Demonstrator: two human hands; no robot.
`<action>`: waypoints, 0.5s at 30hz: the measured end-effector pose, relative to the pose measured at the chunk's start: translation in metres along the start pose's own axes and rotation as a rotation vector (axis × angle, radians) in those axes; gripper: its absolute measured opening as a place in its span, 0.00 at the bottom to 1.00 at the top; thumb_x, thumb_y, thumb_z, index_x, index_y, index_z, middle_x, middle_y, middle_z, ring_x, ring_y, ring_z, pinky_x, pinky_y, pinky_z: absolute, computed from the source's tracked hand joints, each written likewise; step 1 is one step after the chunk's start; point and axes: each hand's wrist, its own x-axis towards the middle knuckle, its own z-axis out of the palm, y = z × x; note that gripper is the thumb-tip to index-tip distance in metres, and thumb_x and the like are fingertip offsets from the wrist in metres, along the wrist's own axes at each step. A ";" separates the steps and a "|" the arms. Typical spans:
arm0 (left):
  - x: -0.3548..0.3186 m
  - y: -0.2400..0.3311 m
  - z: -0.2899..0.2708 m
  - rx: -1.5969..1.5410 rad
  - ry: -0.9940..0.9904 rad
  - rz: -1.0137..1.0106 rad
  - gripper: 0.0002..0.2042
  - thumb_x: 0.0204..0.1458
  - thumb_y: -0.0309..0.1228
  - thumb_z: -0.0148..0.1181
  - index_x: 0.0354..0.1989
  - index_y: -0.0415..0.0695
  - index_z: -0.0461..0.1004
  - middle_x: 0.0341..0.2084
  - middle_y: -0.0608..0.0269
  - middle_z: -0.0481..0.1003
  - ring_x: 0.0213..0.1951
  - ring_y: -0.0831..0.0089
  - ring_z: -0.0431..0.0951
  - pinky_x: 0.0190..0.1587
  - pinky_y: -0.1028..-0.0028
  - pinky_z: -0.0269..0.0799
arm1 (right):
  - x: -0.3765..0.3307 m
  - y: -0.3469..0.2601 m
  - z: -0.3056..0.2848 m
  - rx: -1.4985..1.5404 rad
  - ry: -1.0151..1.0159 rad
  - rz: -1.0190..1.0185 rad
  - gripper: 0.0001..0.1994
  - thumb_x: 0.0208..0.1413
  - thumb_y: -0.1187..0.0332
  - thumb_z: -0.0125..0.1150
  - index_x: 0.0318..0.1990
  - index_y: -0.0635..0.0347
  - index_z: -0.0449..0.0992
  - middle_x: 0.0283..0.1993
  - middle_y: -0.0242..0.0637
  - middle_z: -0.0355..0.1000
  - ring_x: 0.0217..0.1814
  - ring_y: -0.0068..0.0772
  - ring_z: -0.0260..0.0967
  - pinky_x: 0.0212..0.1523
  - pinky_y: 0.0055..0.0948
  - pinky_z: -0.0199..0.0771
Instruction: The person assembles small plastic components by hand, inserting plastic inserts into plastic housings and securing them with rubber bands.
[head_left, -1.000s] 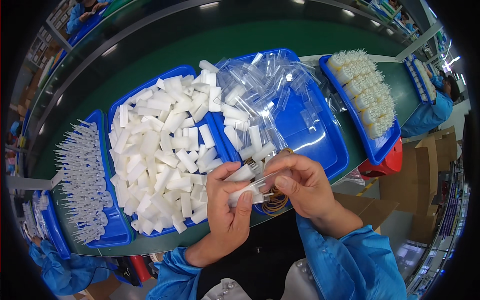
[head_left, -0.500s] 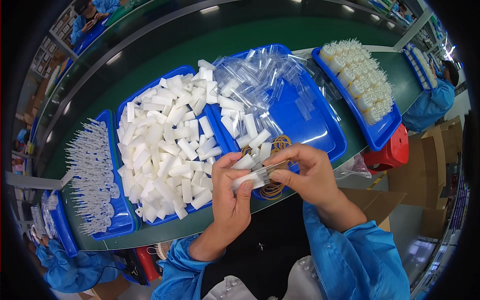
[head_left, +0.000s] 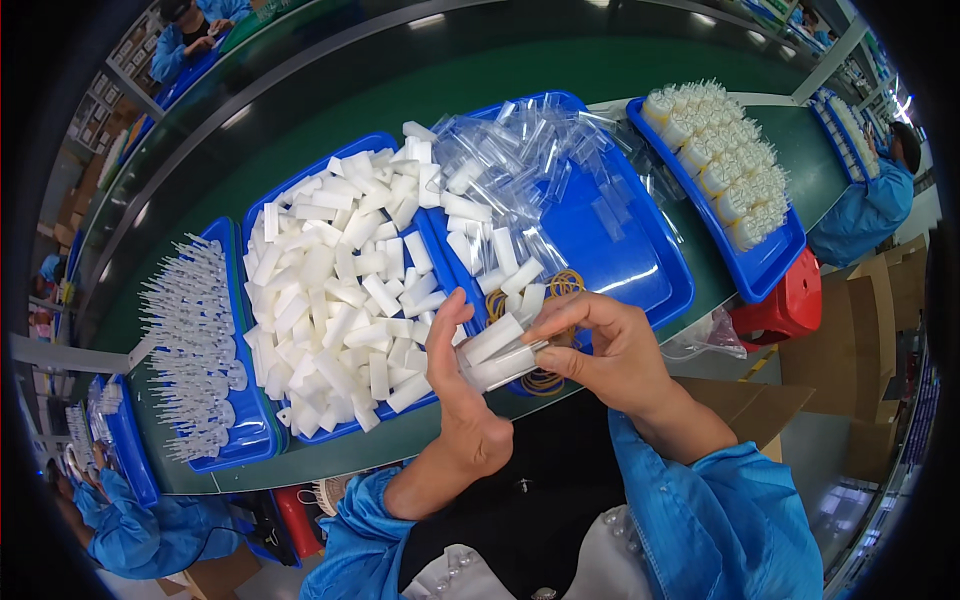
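Between thumb and fingers, my right hand pinches the right end of a clear plastic sleeve that looks to have white foam in it. Along its far side lies a white foam block; I cannot tell whether it is held too. My left hand is open, fingers stretched upward, its palm against or very near the sleeve's left end. Behind my hands, several tan rubber bands lie in the near corner of a blue tray, partly hidden by my right fingers.
Left of my hands, a blue tray is heaped with white foam blocks. Clear plastic sleeves pile in the middle tray. Trays of white spiky parts and white-yellow parts flank these. A red stool and cardboard boxes stand right.
My left hand has let go of the sleeve and opened, its fingers straightening beside the sleeve's end. My right hand keeps its pinch at nearly the same place.
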 end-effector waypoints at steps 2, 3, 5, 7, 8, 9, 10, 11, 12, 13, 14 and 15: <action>0.003 -0.009 0.000 -0.043 -0.038 0.074 0.48 0.46 0.69 0.29 0.64 0.39 0.33 0.58 0.34 0.48 0.59 0.54 0.55 0.57 0.64 0.54 | 0.001 0.005 0.001 0.038 -0.017 -0.030 0.10 0.44 0.72 0.67 0.36 0.60 0.77 0.38 0.35 0.69 0.40 0.23 0.67 0.42 0.22 0.67; 0.003 -0.011 0.000 -0.081 -0.074 0.144 0.53 0.41 0.73 0.27 0.65 0.41 0.25 0.59 0.30 0.45 0.60 0.51 0.54 0.56 0.63 0.56 | 0.000 0.007 0.002 -0.050 -0.026 -0.066 0.10 0.43 0.72 0.68 0.36 0.60 0.78 0.40 0.35 0.68 0.42 0.23 0.66 0.42 0.22 0.67; 0.002 -0.014 -0.002 -0.066 -0.089 0.198 0.54 0.39 0.74 0.28 0.64 0.43 0.21 0.59 0.26 0.42 0.61 0.48 0.52 0.55 0.61 0.58 | -0.003 0.010 0.005 -0.135 -0.040 -0.098 0.11 0.42 0.71 0.69 0.36 0.59 0.78 0.42 0.36 0.66 0.44 0.24 0.66 0.43 0.22 0.66; 0.002 -0.015 -0.003 -0.055 -0.109 0.260 0.56 0.37 0.75 0.30 0.64 0.45 0.17 0.59 0.23 0.39 0.61 0.45 0.51 0.53 0.59 0.60 | -0.005 0.012 0.009 -0.091 -0.023 -0.097 0.12 0.41 0.70 0.70 0.35 0.59 0.78 0.44 0.36 0.64 0.45 0.25 0.65 0.44 0.22 0.66; 0.003 -0.012 -0.004 0.030 -0.126 0.284 0.56 0.37 0.76 0.31 0.64 0.48 0.17 0.59 0.22 0.39 0.61 0.42 0.51 0.52 0.57 0.62 | -0.006 0.013 0.009 -0.090 -0.023 -0.096 0.12 0.41 0.70 0.70 0.35 0.59 0.78 0.44 0.36 0.64 0.45 0.25 0.65 0.44 0.22 0.66; 0.003 -0.009 -0.005 0.113 -0.143 0.309 0.56 0.36 0.76 0.31 0.64 0.51 0.18 0.58 0.21 0.38 0.60 0.40 0.51 0.50 0.54 0.64 | -0.007 0.014 0.009 -0.076 -0.012 -0.127 0.12 0.40 0.69 0.70 0.35 0.58 0.78 0.43 0.35 0.65 0.45 0.26 0.65 0.44 0.23 0.66; 0.004 -0.005 -0.007 0.114 -0.144 0.309 0.56 0.36 0.76 0.31 0.64 0.51 0.18 0.58 0.21 0.38 0.60 0.40 0.51 0.50 0.54 0.64 | -0.008 0.015 0.008 -0.062 0.000 -0.159 0.13 0.40 0.68 0.71 0.35 0.58 0.79 0.42 0.35 0.66 0.44 0.27 0.65 0.44 0.24 0.65; 0.005 -0.001 -0.009 0.045 -0.159 0.235 0.54 0.37 0.75 0.31 0.65 0.53 0.20 0.59 0.23 0.38 0.61 0.38 0.50 0.51 0.52 0.63 | -0.009 0.013 0.007 -0.062 0.001 -0.161 0.13 0.40 0.68 0.71 0.35 0.58 0.79 0.42 0.35 0.66 0.44 0.27 0.65 0.44 0.24 0.65; 0.006 0.001 -0.010 -0.020 -0.172 0.164 0.51 0.39 0.74 0.31 0.65 0.55 0.21 0.60 0.25 0.37 0.61 0.36 0.48 0.51 0.51 0.63 | -0.009 0.009 0.006 -0.142 -0.040 -0.240 0.13 0.39 0.68 0.71 0.35 0.57 0.79 0.40 0.34 0.68 0.44 0.29 0.66 0.45 0.25 0.65; 0.005 0.000 -0.011 -0.018 -0.171 0.168 0.51 0.39 0.74 0.31 0.65 0.55 0.21 0.60 0.25 0.37 0.61 0.36 0.48 0.51 0.51 0.63 | -0.009 0.005 0.004 -0.223 -0.081 -0.319 0.12 0.39 0.67 0.72 0.34 0.56 0.79 0.38 0.33 0.71 0.44 0.30 0.66 0.45 0.27 0.64; 0.004 -0.001 -0.010 -0.193 -0.104 0.230 0.49 0.41 0.72 0.33 0.66 0.56 0.23 0.61 0.27 0.36 0.61 0.37 0.47 0.51 0.50 0.63 | -0.007 0.002 0.006 -0.209 -0.088 -0.400 0.11 0.38 0.66 0.72 0.32 0.53 0.79 0.35 0.28 0.75 0.43 0.33 0.66 0.46 0.29 0.60; 0.004 -0.001 -0.010 -0.373 -0.040 0.287 0.47 0.44 0.70 0.34 0.66 0.57 0.25 0.62 0.30 0.36 0.62 0.37 0.47 0.52 0.50 0.63 | -0.008 -0.002 0.005 -0.210 -0.084 -0.401 0.11 0.38 0.66 0.72 0.32 0.53 0.79 0.35 0.28 0.75 0.43 0.33 0.66 0.46 0.29 0.60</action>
